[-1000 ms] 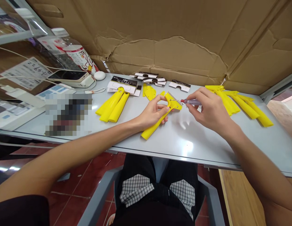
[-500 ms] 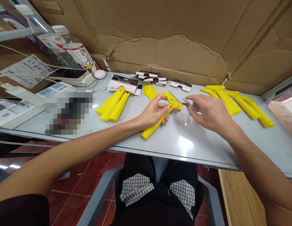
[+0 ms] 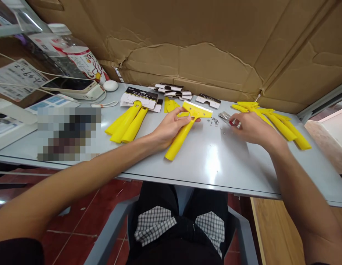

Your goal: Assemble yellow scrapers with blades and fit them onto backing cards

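My left hand is closed round the neck of a yellow scraper, its wide head with a pale blade edge pointing away from me. Two screws show in that head. Right of it, small metal screws lie scattered on the grey table. My right hand is closed on a screwdriver with a clear and red handle, held just right of the screws. A shiny, flat, clear or metallic piece shows by its fingertips; what it is stays unclear.
Yellow handles under printed cards lie left, more yellow handles right. Folded cards and yellow plates sit at the back. A phone, bottles and a white cable are far left. Cardboard stands behind.
The screwdriver has left the scraper's head and moved right with my right hand. The scraper's head has turned, its blade edge now facing the back. The view has shifted slightly.
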